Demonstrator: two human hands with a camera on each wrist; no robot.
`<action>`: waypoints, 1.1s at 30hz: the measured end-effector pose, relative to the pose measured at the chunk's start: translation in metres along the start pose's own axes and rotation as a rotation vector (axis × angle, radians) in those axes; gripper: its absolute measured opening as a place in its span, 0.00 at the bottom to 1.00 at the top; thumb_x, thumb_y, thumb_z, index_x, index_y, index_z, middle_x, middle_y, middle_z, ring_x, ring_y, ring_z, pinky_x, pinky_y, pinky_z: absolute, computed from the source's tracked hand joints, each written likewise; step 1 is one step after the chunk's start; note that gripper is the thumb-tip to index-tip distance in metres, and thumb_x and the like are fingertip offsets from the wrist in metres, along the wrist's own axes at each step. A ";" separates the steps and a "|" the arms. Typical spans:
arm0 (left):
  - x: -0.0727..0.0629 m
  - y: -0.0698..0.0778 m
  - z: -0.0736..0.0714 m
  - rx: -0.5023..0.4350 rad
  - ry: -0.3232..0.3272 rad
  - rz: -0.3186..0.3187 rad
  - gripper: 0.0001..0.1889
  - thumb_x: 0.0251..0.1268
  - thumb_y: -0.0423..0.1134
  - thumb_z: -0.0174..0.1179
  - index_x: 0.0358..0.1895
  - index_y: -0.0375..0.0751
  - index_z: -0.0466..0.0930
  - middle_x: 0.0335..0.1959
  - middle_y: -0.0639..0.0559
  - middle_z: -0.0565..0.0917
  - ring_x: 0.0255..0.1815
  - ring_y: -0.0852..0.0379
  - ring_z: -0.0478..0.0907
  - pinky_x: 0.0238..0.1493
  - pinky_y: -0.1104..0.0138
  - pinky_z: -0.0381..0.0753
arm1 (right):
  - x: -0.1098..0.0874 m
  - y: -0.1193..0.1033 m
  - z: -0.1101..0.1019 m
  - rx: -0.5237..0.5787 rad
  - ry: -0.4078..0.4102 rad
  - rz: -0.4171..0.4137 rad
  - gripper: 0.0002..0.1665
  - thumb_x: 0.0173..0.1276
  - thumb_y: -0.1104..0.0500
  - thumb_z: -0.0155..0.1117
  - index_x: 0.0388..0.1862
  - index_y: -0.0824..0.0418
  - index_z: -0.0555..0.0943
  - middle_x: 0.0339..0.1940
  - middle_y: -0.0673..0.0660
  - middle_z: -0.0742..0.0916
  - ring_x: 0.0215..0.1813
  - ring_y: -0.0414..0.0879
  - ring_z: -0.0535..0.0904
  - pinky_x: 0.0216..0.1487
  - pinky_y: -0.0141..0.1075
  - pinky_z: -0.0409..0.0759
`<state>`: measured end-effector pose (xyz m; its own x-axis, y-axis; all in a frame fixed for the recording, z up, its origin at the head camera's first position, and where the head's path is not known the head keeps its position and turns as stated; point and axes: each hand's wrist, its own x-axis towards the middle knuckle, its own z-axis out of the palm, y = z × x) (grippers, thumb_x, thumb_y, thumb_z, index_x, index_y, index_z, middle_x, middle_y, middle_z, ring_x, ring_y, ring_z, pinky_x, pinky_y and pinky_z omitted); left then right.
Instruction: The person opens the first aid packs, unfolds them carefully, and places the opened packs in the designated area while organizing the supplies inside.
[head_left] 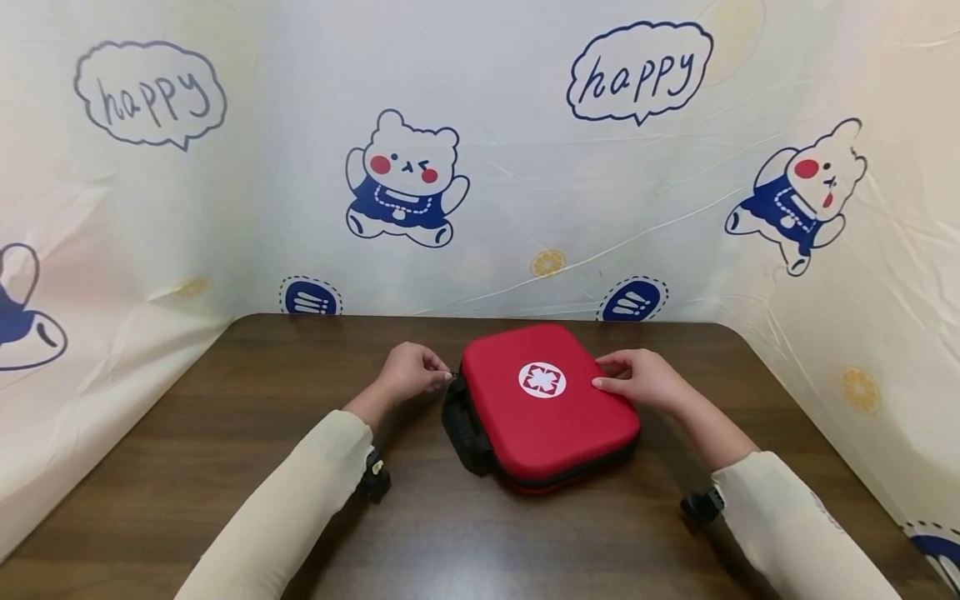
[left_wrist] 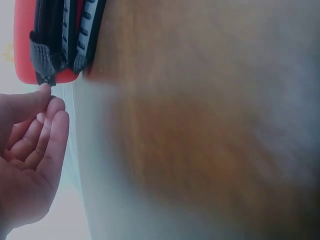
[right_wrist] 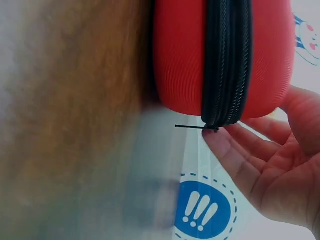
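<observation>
The red case (head_left: pixel 555 417), just right of centre on the worktop (head_left: pixel 187 442), looks closed; unzipping starting or zipping finishing, unclear. The left grip (head_left: pixel 411 372) pinches the zip pull (left_wrist: pixel 46 79); the right grip (head_left: pixel 645 380) holds the case's edge.

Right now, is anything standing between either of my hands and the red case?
Nothing visible. Your right hand touches the red case, and your left hand pinches the black zipper pull at one corner.

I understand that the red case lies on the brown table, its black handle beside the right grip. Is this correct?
Wrong side: the head view shows the black handle beside the left grip. The red case does lie on the brown table.
</observation>
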<state>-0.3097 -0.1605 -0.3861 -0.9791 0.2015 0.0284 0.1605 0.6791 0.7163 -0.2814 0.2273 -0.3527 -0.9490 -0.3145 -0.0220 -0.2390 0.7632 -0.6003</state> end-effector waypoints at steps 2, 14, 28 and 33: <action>-0.004 -0.001 -0.002 -0.008 -0.013 -0.015 0.04 0.59 0.36 0.70 0.31 0.39 0.88 0.22 0.52 0.84 0.24 0.57 0.80 0.30 0.66 0.82 | -0.007 -0.001 0.000 0.001 0.000 0.017 0.31 0.63 0.48 0.70 0.60 0.66 0.78 0.48 0.63 0.85 0.44 0.51 0.82 0.38 0.39 0.84; -0.019 -0.008 -0.008 -0.062 -0.061 -0.027 0.03 0.59 0.34 0.69 0.32 0.38 0.88 0.26 0.50 0.85 0.25 0.56 0.81 0.33 0.65 0.85 | -0.040 0.006 -0.003 0.378 -0.226 0.243 0.41 0.66 0.51 0.69 0.63 0.79 0.65 0.39 0.63 0.84 0.35 0.52 0.84 0.39 0.46 0.85; -0.028 -0.008 -0.006 -0.137 -0.152 -0.009 0.03 0.58 0.32 0.69 0.31 0.36 0.87 0.28 0.48 0.86 0.26 0.56 0.81 0.33 0.65 0.85 | -0.018 0.015 0.000 0.456 -0.009 0.248 0.30 0.68 0.55 0.66 0.56 0.78 0.70 0.41 0.65 0.82 0.36 0.49 0.84 0.42 0.44 0.85; -0.031 -0.006 -0.003 -0.155 -0.178 -0.003 0.02 0.57 0.32 0.69 0.30 0.36 0.87 0.26 0.48 0.86 0.26 0.55 0.82 0.32 0.64 0.85 | -0.008 0.021 0.002 0.463 0.072 0.221 0.30 0.70 0.54 0.65 0.58 0.78 0.72 0.47 0.68 0.82 0.39 0.46 0.84 0.49 0.45 0.83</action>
<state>-0.2812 -0.1728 -0.3894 -0.9398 0.3304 -0.0875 0.1232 0.5662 0.8150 -0.2786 0.2445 -0.3668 -0.9823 -0.1217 -0.1426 0.0691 0.4720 -0.8789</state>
